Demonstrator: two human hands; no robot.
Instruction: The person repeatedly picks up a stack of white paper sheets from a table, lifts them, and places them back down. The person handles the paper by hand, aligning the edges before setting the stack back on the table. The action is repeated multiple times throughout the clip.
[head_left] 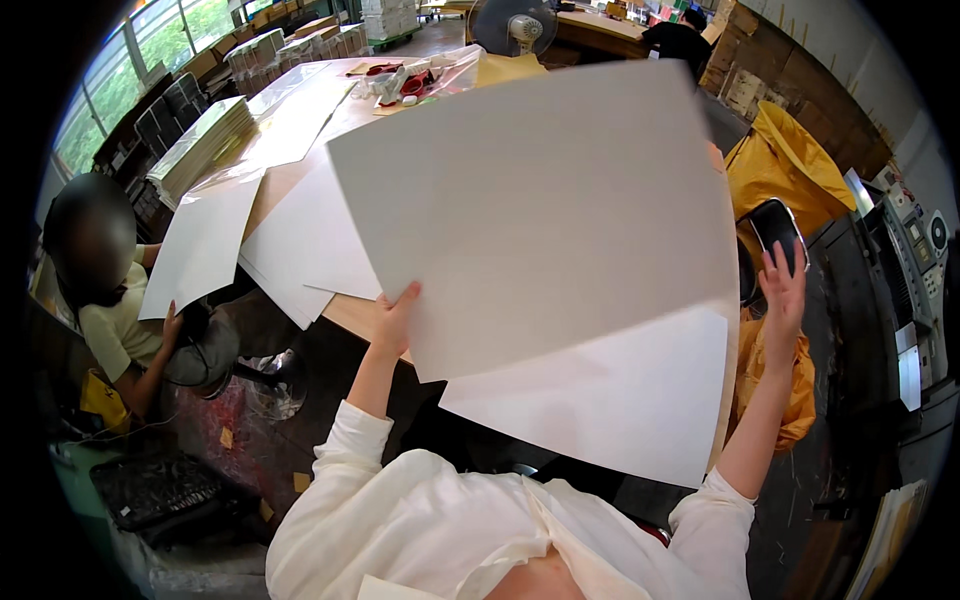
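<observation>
A large pale grey sheet of paper or card (540, 200) is raised over the table, tilted. My left hand (397, 318) grips it at the lower left edge, thumb on top and the other fingers hidden beneath. My right hand (783, 300) is apart from the sheet, beyond the table's right edge, fingers stretched out with nothing in them. Below the raised sheet, a white sheet (620, 400) lies at the near table edge. More white sheets (320, 235) lie fanned out to the left.
At the left a seated person (125, 320) holds another white sheet (205, 235). A stack of sheets (205, 150) stands on the table's far left. Yellow bags (790, 155) and a black padded seat or chair back (775, 228) stand at the right. A fan (525, 30) is behind the table.
</observation>
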